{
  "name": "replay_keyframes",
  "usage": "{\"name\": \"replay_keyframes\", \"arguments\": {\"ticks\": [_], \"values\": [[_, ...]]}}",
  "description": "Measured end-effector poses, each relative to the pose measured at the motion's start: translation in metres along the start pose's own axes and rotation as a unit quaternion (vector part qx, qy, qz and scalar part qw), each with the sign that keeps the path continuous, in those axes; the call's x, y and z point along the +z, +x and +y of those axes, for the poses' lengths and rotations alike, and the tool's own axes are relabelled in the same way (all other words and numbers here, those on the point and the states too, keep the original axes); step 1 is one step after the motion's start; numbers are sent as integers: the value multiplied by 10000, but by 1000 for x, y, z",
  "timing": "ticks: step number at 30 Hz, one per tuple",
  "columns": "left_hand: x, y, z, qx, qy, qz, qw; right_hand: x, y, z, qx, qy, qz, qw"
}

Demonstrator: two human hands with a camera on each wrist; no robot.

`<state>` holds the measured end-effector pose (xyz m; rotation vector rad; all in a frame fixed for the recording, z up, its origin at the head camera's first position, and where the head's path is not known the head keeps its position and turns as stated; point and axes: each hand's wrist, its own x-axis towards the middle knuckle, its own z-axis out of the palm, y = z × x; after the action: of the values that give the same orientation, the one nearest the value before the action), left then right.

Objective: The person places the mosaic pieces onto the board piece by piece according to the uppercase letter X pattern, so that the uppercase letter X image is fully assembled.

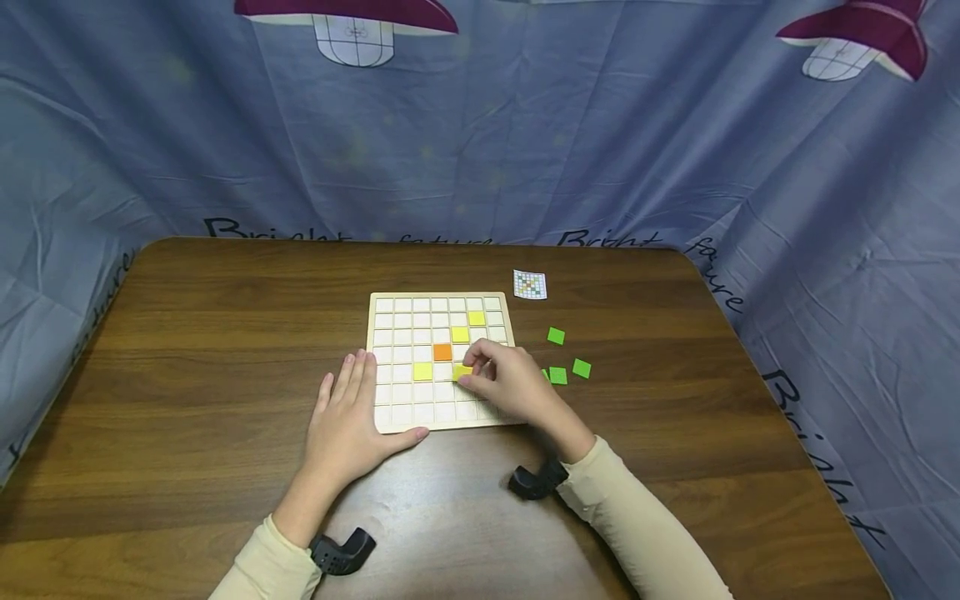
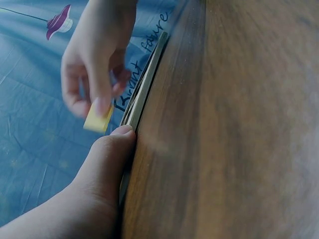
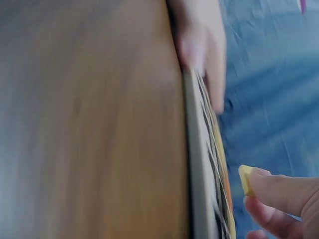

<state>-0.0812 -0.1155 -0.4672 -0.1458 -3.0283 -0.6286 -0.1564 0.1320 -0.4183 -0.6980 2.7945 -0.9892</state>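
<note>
A pale wooden grid board (image 1: 401,413) with white squares lies on the table. My left hand (image 1: 348,425) rests against its left side, fingers straight and thumb spread along the front edge. Over the board, my right hand (image 1: 510,379) pinches a yellow square tile (image 1: 461,373) between thumb and finger. Both wrist views show this tile (image 2: 97,121) held off the board's surface. An orange tile (image 1: 442,352) sits in a cell near the middle. Other yellow tiles lie in cells, one at the lower left (image 1: 423,372) and two toward the upper right (image 1: 476,317).
Several loose green tiles (image 1: 556,336) lie right of the board, one partly hidden behind my right hand. A small printed pattern card (image 1: 530,284) lies beyond the board's back right corner. Behind the wooden table (image 1: 247,333) hangs a blue curtain (image 1: 480,150).
</note>
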Motion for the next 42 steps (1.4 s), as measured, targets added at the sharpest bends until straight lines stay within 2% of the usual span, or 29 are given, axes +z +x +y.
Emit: {"name": "replay_keyframes", "arguments": {"ticks": [7, 15, 32, 37, 42], "values": [[0, -1, 1, 37, 18, 46, 10000, 35, 12, -31, -523, -23, -42, 9986], [1, 0, 0, 46, 33, 42, 10000, 54, 17, -44, -654, -485, -121, 9966], [0, 0, 0, 72, 29, 72, 9999, 57, 15, -50, -884, -1061, -286, 9900], [0, 0, 0, 76, 63, 67, 9999, 54, 13, -49, -1063, -1279, -304, 9856], [-1, -1, 1, 44, 71, 44, 10000, 44, 8, -44, -1237, -1139, -415, 9849]]}}
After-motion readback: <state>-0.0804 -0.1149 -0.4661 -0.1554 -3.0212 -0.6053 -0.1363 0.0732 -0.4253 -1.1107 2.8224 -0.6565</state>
